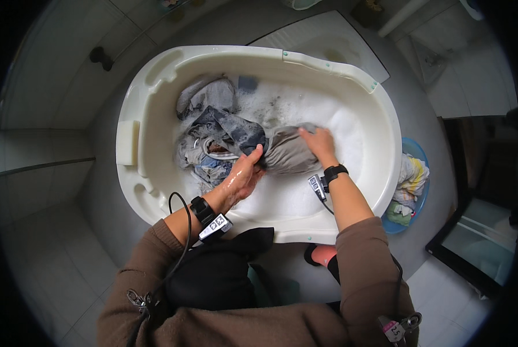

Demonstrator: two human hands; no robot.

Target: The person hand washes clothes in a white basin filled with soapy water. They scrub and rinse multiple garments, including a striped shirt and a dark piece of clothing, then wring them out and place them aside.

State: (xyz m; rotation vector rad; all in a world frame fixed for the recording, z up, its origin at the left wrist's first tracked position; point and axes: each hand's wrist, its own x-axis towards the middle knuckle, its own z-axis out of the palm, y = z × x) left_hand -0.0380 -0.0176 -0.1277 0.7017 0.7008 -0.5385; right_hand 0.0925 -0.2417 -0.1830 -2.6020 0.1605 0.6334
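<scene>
A cream plastic bathtub (390, 133) holds foamy water and wet clothes. My left hand (242, 178) is closed on the dark edge of a wet grey garment (288, 153), its thumb on top. At the garment's right end, my right hand (319, 143) grips the lighter grey cloth, the fingers slightly blurred and partly hidden. The cloth stretches between both hands over the suds (351, 133). Left of it lie a bunched dark grey-blue cloth (227, 127) and a patterned blue-white one (212, 168). A pale grey cloth (212, 95) is heaped behind them.
A cream block (127, 143) sits on the tub's left rim. Right of the tub, a blue basin (423, 156) holds several cloths. A dark-framed glass panel (478, 231) is at the right. A white tray-like panel (322, 40) lies behind the tub.
</scene>
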